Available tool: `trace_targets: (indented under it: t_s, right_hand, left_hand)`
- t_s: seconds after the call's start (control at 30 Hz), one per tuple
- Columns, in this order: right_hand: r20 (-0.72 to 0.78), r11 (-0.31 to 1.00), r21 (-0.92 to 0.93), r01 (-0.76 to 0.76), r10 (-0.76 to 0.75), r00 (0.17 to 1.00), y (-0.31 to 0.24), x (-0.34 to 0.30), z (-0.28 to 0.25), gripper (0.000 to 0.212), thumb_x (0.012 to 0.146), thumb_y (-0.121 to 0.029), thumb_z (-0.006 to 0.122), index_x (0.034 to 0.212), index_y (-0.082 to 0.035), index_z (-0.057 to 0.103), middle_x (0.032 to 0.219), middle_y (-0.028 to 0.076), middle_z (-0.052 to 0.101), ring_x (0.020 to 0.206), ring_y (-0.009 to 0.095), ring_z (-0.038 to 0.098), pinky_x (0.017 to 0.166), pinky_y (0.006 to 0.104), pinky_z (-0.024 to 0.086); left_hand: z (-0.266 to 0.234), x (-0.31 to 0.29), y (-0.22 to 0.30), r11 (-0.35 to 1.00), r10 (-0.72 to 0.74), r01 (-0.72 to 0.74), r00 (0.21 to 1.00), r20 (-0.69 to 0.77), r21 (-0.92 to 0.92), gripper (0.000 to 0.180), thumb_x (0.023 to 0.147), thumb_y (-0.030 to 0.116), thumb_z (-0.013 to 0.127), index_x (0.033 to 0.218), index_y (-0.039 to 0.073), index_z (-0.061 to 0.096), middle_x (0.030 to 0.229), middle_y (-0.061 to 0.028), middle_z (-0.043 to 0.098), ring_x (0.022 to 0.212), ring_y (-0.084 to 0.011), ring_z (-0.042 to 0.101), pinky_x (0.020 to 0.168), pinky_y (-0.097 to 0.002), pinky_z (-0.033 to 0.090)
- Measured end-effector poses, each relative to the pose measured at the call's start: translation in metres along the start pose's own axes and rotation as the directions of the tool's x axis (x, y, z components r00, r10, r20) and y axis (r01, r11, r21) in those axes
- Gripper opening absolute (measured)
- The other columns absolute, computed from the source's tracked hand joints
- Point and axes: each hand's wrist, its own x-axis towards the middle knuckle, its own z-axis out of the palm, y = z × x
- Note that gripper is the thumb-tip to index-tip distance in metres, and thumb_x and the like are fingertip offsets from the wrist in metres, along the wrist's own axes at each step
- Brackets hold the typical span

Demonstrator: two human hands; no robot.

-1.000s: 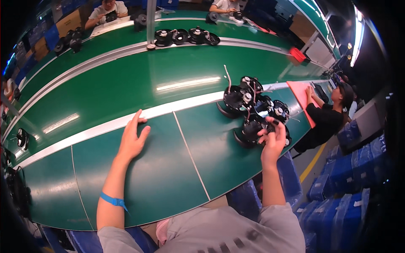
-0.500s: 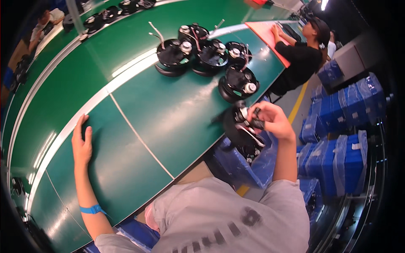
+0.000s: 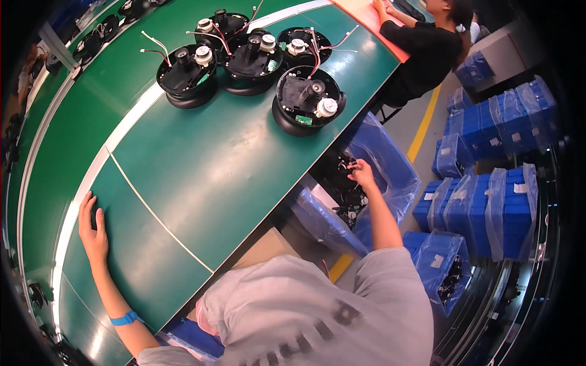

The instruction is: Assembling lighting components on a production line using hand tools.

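Observation:
My left hand (image 3: pixel 93 236) rests open on the green tabletop (image 3: pixel 183 177) near its far metal edge, fingers stretched out and holding nothing. To the right, below the table's near edge, my right hand (image 3: pixel 362 173) reaches down into a blue plastic-lined bin (image 3: pixel 397 174). Its fingers are curled at a black round housing (image 3: pixel 337 169) among other dark parts, and dark shadow hides part of the grip. Several black round housings with white motor-like parts and loose wires stand grouped on the table; the nearest housing (image 3: pixel 308 100) tilts on a dark ring-shaped base.
A person in black (image 3: pixel 421 58) works at an orange mat (image 3: pixel 381 27) at the table's far right end. Blue wrapped crates (image 3: pixel 479 210) are stacked on the floor to the right, beside a yellow floor line (image 3: pixel 424 125). A green conveyor (image 3: pixel 79 116) curves along beyond the table.
My right hand has gone from beside the table edge, where it held a black round housing, down into the bin. The view has shifted, so the table's housings appear further left. My left hand stays flat.

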Motion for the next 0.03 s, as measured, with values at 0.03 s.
trace_targets:
  t_s: [0.03]
  right_hand:
    - [-0.109,0.997,0.047,0.053,-0.048,0.993,0.0433,0.0211,-0.0069,0.034,0.08,0.007,0.051,0.111,-0.005,0.057,0.106,0.012,0.065,0.081,0.021,0.066,0.065,0.0317,0.059]
  left_hand:
    - [0.0033,0.0018,-0.0042,1.0,-0.003,0.003,1.0,0.004,-0.02,0.03,0.097,0.013,0.056,0.125,0.001,0.059,0.139,-0.0122,0.054,0.13,-0.0274,0.049,0.109,-0.0361,0.036]
